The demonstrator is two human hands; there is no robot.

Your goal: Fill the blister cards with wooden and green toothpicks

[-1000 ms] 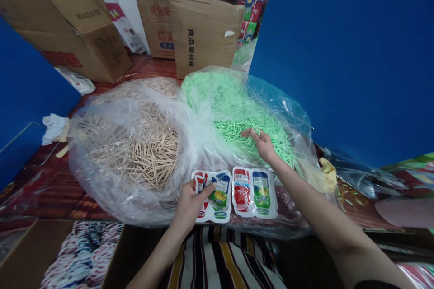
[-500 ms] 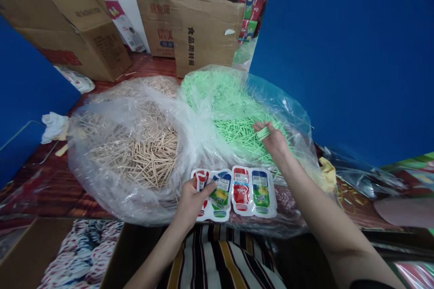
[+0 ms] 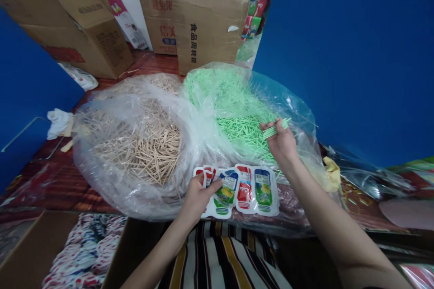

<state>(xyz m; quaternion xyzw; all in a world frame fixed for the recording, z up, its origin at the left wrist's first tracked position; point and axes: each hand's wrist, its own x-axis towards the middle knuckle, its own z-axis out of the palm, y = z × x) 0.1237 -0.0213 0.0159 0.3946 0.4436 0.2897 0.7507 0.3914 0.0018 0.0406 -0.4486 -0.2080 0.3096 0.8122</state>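
Note:
My left hand (image 3: 200, 193) is closed on a bottle-shaped twin packet (image 3: 225, 194), red on one side and blue-green with a lemon picture on the other; my thumb lies across its front. A second such packet (image 3: 244, 189), marked Cola on its red half, lies flat beside it to the right. Above the green sticks (image 3: 237, 128) in a clear plastic bag, my right hand (image 3: 280, 141) is closed round a small bundle of green sticks (image 3: 270, 132), palm turned up. Tan sticks (image 3: 156, 158) fill another clear bag to the left.
Cardboard boxes (image 3: 208, 31) stand at the back, with more red and green packets (image 3: 252, 25) beside them. Blue panels (image 3: 356, 54) flank the table. At lower left, an open carton (image 3: 56, 239) holds striped red, white and blue items. A yellow cloth (image 3: 331, 174) lies at right.
My right hand has lifted slightly and moved right, its fingers now curled round the bundle of green sticks. My left hand still holds the packet; the whole view has shifted a little.

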